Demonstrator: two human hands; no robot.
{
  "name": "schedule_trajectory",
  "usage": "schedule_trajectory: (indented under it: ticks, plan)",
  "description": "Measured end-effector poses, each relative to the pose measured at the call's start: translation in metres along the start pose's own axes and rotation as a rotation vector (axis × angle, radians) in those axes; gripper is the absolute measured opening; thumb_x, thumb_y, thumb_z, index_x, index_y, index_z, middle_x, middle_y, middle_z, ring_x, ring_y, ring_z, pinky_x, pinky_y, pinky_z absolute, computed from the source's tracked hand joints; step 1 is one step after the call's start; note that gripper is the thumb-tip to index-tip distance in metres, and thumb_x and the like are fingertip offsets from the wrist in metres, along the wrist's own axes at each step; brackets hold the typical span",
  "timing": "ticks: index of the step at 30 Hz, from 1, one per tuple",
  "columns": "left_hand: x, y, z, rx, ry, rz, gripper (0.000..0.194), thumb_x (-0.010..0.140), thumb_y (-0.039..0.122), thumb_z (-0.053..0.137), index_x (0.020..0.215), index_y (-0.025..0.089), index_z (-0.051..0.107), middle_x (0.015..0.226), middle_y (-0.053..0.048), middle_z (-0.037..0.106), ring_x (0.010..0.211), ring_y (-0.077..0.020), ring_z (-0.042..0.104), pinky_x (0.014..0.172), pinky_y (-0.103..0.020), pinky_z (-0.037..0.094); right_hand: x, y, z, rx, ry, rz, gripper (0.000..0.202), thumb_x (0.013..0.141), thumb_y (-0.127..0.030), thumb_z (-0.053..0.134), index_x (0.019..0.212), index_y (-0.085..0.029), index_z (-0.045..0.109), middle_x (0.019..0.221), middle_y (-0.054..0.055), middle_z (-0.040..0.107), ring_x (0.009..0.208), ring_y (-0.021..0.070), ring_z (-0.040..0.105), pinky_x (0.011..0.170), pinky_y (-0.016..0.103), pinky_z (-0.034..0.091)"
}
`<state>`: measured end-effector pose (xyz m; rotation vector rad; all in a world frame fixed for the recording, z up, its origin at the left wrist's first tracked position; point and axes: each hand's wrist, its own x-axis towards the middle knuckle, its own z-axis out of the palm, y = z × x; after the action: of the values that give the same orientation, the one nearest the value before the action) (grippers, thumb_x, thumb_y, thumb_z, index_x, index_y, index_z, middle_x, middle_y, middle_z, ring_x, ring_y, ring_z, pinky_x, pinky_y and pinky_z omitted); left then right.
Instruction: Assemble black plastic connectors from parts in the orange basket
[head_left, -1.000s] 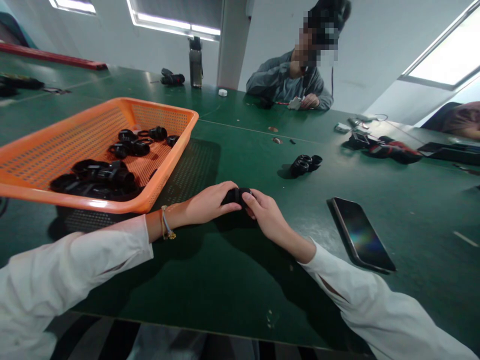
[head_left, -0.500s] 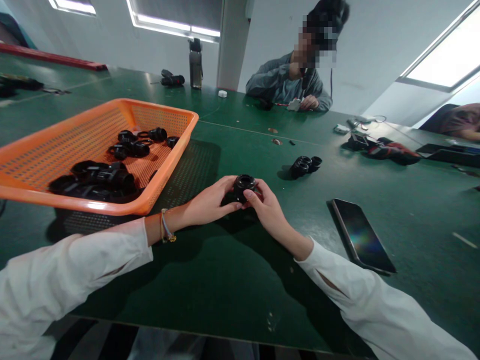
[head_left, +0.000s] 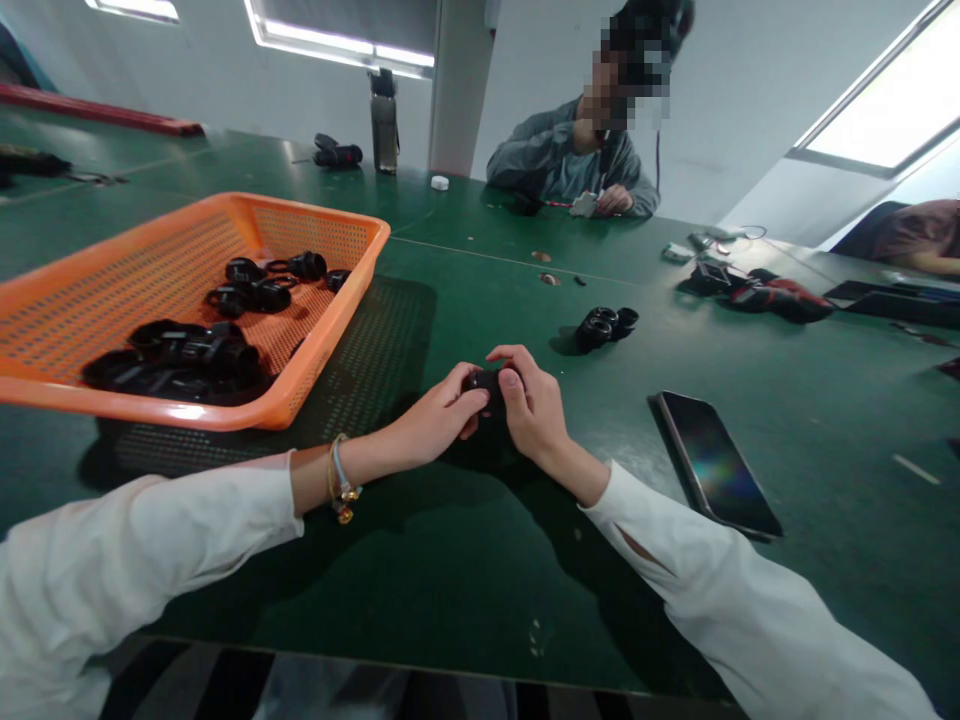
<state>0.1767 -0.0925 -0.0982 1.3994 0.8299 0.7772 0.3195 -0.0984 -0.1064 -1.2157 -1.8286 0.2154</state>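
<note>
Between my two hands is a small black tube-shaped part point(head_left: 490, 382), mostly covered by my fingers; its round opening does not show now. My left hand point(head_left: 452, 405) grips its left side, thumb on top. My right hand point(head_left: 534, 398) is closed around the right side, with the index finger arched over and the thumb pressed in. Beyond them, to the right, a black piece with several round tube ends point(head_left: 600, 328) rests on the green table point(head_left: 450, 560). Similar black parts point(head_left: 195, 350) lie in the orange basket point(head_left: 337, 330) on the left.
A phone point(head_left: 716, 462) lies right of my right hand. Farther off stand a bottle point(head_left: 385, 122) and a white cap point(head_left: 440, 183). Dark and red items point(head_left: 772, 295) lie at the right. Across the table a person point(head_left: 574, 160) handles a small pale object.
The black part has been turned, so its round opening no longer faces up. My right index finger has lifted and curled over it, and my left fingers have closed in.
</note>
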Motion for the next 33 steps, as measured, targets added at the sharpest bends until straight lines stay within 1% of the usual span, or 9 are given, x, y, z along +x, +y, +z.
schedule_trajectory:
  ticks: [3,5,7,10,16,21,25,30,33]
  plan:
    - [0.004,0.004,0.005,-0.025,0.105,-0.059,0.006,0.083,0.021,0.040,0.085,0.019,0.044,0.059,0.006,0.043,0.043,-0.0060,0.038,0.044,-0.018,0.030,0.005,-0.002,0.008,-0.063,0.046,0.092,0.046,0.091,-0.049,0.019,0.076,-0.021,0.053,0.060,0.001,0.054,0.053,0.0145,0.050,0.052,0.026,0.032]
    - [0.011,0.006,0.005,-0.047,0.189,-0.130,0.021,0.088,0.032,0.033,0.077,0.018,0.044,0.054,0.005,0.042,0.040,-0.0066,0.036,0.041,-0.018,0.029,0.009,-0.004,0.014,-0.108,0.078,0.127,0.044,0.092,-0.043,0.018,0.073,-0.021,0.052,0.060,0.002,0.054,0.054,0.0153,0.051,0.053,0.026,0.032]
    - [0.020,0.006,0.002,-0.034,0.287,-0.202,0.038,0.090,0.045,0.027,0.069,0.018,0.045,0.047,0.004,0.041,0.039,-0.0085,0.037,0.039,-0.020,0.029,0.014,-0.007,0.019,-0.141,0.094,0.122,0.038,0.091,-0.036,0.020,0.077,-0.021,0.052,0.062,0.003,0.056,0.054,0.0158,0.050,0.055,0.027,0.032]
    - [0.031,0.002,-0.003,0.072,0.356,-0.208,0.051,0.090,0.051,0.023,0.057,0.019,0.044,0.041,0.001,0.040,0.039,-0.0119,0.041,0.040,-0.024,0.032,0.018,-0.009,0.023,-0.169,0.088,0.115,0.029,0.089,-0.031,0.025,0.087,-0.021,0.052,0.064,0.002,0.056,0.052,0.0159,0.048,0.056,0.028,0.033]
    - [0.031,-0.002,-0.007,0.343,0.453,0.005,0.050,0.090,0.040,0.023,0.051,0.018,0.046,0.047,-0.002,0.049,0.049,-0.0138,0.049,0.047,-0.024,0.037,0.021,-0.012,0.029,-0.104,0.116,0.189,0.025,0.086,-0.024,0.025,0.080,-0.022,0.049,0.064,0.002,0.053,0.058,0.0179,0.049,0.060,0.030,0.036]
    - [0.023,0.007,-0.003,0.592,0.508,0.093,0.050,0.091,0.034,0.018,0.051,0.019,0.045,0.047,-0.001,0.047,0.048,-0.0137,0.046,0.049,-0.025,0.031,0.020,-0.019,0.031,-0.040,0.159,0.261,0.025,0.085,-0.023,0.025,0.073,-0.023,0.048,0.068,0.003,0.056,0.061,0.0179,0.050,0.061,0.030,0.036]
    - [0.022,0.009,-0.003,0.765,0.542,0.169,0.049,0.091,0.029,0.017,0.056,0.018,0.049,0.053,-0.003,0.054,0.053,-0.0153,0.050,0.051,-0.026,0.030,0.020,-0.024,0.031,0.050,0.180,0.338,0.026,0.084,-0.022,0.026,0.071,-0.022,0.048,0.067,0.003,0.056,0.061,0.0176,0.050,0.060,0.030,0.037]
    - [0.019,0.006,-0.011,0.998,0.509,0.317,0.045,0.091,0.028,0.019,0.070,0.017,0.056,0.060,-0.004,0.060,0.057,-0.0158,0.054,0.051,-0.025,0.030,0.018,-0.023,0.034,0.247,0.148,0.494,0.028,0.085,-0.025,0.026,0.071,-0.022,0.049,0.067,0.002,0.055,0.062,0.0172,0.052,0.056,0.029,0.039]
    - [0.018,0.004,-0.015,1.052,0.466,0.373,0.042,0.091,0.030,0.020,0.073,0.017,0.057,0.061,-0.004,0.059,0.056,-0.0154,0.054,0.052,-0.024,0.030,0.018,-0.021,0.036,0.264,0.129,0.530,0.028,0.085,-0.027,0.025,0.073,-0.022,0.049,0.068,0.003,0.055,0.063,0.0172,0.053,0.055,0.028,0.040]
